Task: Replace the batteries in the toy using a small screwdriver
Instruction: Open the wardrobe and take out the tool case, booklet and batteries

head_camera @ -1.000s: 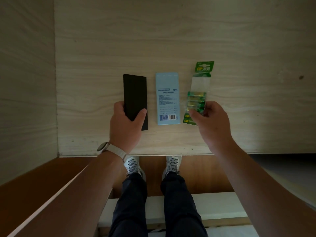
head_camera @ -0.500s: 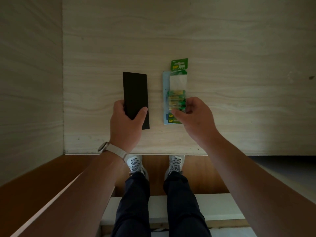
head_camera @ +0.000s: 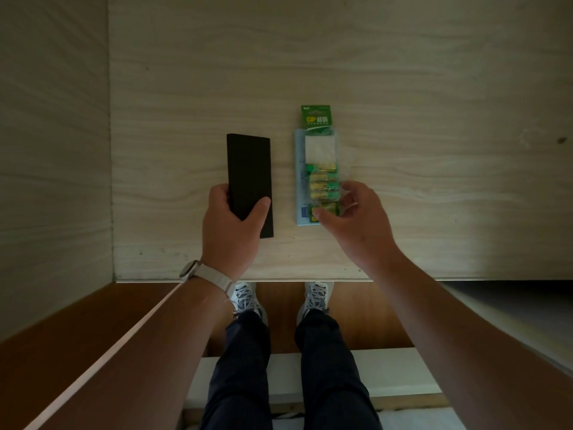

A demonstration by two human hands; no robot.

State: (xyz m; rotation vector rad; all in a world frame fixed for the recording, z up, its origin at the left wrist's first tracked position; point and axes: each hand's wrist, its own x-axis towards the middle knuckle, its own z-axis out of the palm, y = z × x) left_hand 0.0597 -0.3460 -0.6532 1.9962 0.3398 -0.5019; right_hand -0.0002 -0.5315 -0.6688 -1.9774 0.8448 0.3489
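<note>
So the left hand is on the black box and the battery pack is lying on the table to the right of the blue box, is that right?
Not quite. The left hand does grip the black box, but the battery pack lies on top of the blue box, not to its right. The right hand is at the pack's near end. The head view shows this.

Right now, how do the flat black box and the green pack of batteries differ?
The black box is plain, dark and opaque; the battery pack is clear plastic with a green card top and green-and-gold cells. The box lies straight on the wooden table; the pack lies on top of a pale blue box. The left hand grips the box; the right hand looks open at the pack's near end. Both are long and lie lengthwise, side by side.
</note>
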